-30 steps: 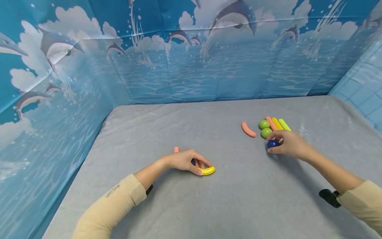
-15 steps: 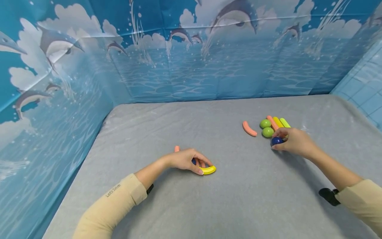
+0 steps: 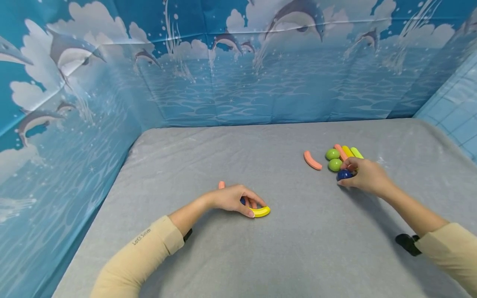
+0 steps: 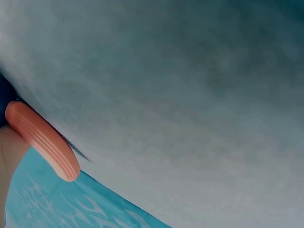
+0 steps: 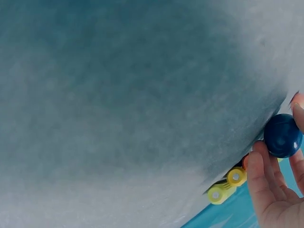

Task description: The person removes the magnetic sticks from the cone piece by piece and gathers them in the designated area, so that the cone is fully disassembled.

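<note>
My left hand (image 3: pixel 232 199) pinches a yellow curved toy banana (image 3: pixel 262 212) on the grey cloth, thumb in front and fingers behind. Part of a dark blue round piece (image 3: pixel 243 201) shows beneath that hand. Behind its wrist a salmon-coloured, ridged sausage-like piece (image 3: pixel 221 184) sticks out; the left wrist view shows this curved piece (image 4: pixel 43 140) better. My right hand (image 3: pixel 367 176) holds a shiny dark blue ball (image 3: pixel 344 175) between thumb and fingers, just in front of a green oval piece (image 3: pixel 334 165). In the right wrist view the ball (image 5: pixel 283 136) sits at the fingertips.
Beyond the right hand lie another green oval (image 3: pixel 333 154) and side-by-side salmon (image 3: pixel 340 151), yellow (image 3: pixel 348 152) and lime-green sticks (image 3: pixel 356 152). A salmon curved piece (image 3: pixel 312 160) lies left of them. A dolphin-print curtain (image 3: pixel 238 91) hangs along the back and left.
My right hand has shifted the blue ball slightly right and away from me, closer to the green ovals, then a touch left. The left hand stays on the toy banana.
</note>
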Demonstrator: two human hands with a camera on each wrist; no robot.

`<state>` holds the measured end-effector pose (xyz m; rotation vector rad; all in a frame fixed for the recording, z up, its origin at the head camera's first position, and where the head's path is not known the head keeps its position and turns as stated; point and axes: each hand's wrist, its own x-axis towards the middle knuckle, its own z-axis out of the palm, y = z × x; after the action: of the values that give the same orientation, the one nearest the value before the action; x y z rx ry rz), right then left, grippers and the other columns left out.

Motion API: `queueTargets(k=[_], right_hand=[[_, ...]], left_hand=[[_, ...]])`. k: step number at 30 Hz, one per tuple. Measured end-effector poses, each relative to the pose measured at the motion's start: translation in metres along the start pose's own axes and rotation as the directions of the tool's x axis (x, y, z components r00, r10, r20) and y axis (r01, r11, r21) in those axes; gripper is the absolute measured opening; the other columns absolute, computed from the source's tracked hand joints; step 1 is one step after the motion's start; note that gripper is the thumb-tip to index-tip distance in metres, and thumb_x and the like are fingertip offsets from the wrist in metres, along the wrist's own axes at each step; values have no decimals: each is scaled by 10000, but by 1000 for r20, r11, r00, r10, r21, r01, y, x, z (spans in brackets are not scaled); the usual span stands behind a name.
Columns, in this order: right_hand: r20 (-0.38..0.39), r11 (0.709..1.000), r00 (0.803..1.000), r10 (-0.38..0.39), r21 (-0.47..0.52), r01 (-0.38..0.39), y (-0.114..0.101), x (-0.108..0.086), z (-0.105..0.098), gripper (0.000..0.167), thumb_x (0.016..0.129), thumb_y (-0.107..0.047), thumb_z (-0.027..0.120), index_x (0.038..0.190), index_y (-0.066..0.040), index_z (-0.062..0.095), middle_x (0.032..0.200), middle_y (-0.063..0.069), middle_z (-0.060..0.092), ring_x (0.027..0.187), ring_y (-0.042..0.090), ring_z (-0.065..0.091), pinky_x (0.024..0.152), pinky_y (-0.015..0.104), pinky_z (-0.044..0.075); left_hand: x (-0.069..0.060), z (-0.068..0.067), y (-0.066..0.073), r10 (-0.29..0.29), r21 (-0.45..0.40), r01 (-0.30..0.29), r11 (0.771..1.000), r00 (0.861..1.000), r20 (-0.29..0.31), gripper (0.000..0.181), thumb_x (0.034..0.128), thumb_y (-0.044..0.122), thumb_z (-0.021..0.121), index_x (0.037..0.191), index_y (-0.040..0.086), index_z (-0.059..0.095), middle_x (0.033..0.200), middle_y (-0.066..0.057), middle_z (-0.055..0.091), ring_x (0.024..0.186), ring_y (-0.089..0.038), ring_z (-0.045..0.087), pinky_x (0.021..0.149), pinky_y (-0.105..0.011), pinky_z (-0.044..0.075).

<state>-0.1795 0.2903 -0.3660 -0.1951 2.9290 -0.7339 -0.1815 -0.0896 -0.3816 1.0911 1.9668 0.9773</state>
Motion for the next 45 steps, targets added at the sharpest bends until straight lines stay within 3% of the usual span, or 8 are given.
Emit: queueTargets(k=[7, 17, 25, 33, 40, 45], right_hand=[[-7, 1000, 1000, -2, 1, 2, -1, -1, 0, 386, 719, -176, 797, 979, 1, 574, 1005, 266, 581, 864, 351, 512, 701, 459, 461], [-29, 999, 999, -37, 8, 37, -4, -1, -4, 395, 720, -196, 802, 975, 10, 582, 964, 221, 581, 828, 309, 495, 615, 334, 441], [-10, 1000, 1000, -15, 5, 15, -5, -4, -3, 407, 724, -205, 799, 1000, 10, 591, 972, 215, 579, 841, 310, 492, 649, 363, 454], [-19, 999, 1000, 4, 40, -3, -4, -4, -7, 387, 738, -184, 784, 1011, 14, 594, 998, 245, 579, 870, 342, 516, 652, 382, 474], [-11, 999, 1000, -26, 39, 26, -7, -4, -16, 384, 741, -189, 774, 1016, 16, 602, 996, 233, 597, 900, 373, 574, 726, 473, 477], [19, 997, 999, -43, 62, 42, -15, -4, -26, 418, 763, -213, 763, 1070, 12, 592, 1050, 234, 582, 952, 392, 581, 698, 447, 508]], left_hand=[[0, 1, 2, -2, -4, 2, 1000, 1000, -2, 372, 849, 94, 685, 1217, 100, 631, 956, -7, 638, 832, -92, 569, 760, -228, 461], [-1, 0, 4, -33, 7, 33, 999, 999, -33, 381, 828, 103, 711, 1203, 128, 644, 963, 20, 630, 895, -90, 561, 832, -238, 446], [0, 0, 7, -62, 24, 63, 998, 997, -45, 425, 810, 132, 736, 1220, 138, 623, 999, 34, 614, 965, -102, 541, 885, -239, 420], [0, -1, 10, -93, 98, 100, 990, 993, -74, 442, 801, 156, 748, 1224, 159, 618, 1045, 48, 611, 979, -82, 520, 887, -224, 392], [-15, -7, 10, -87, 196, 111, 974, 988, -128, 481, 792, 198, 759, 1245, 160, 604, 1188, 59, 607, 1105, -65, 504, 983, -374, 270], [-28, -12, 6, -45, 145, 72, 987, 983, -178, 463, 805, 126, 741, 1242, 76, 596, 1222, -40, 589, 1137, -142, 506, 917, -329, 438]])
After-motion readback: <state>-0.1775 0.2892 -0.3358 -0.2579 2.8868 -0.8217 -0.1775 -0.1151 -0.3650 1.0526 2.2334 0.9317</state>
